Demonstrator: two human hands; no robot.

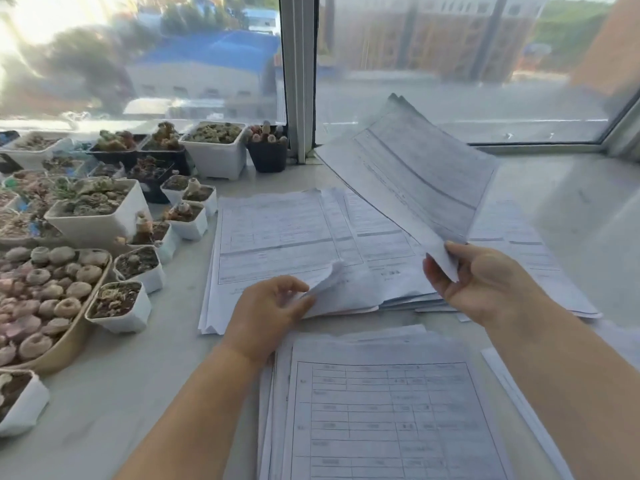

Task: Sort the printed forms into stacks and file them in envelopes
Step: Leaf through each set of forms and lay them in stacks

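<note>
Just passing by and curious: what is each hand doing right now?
Left hand: pinches the curled corner of the middle stack.
Right hand: holds lifted forms by a corner.

Two hands — left hand (273, 308), right hand (474, 282) — one lifted sheet (415, 168), three paper stacks, many small succulent pots.

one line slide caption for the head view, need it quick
Right hand lifts white printed forms while left hand curls a sheet corner on the spread stack, beside potted succulents.
</note>
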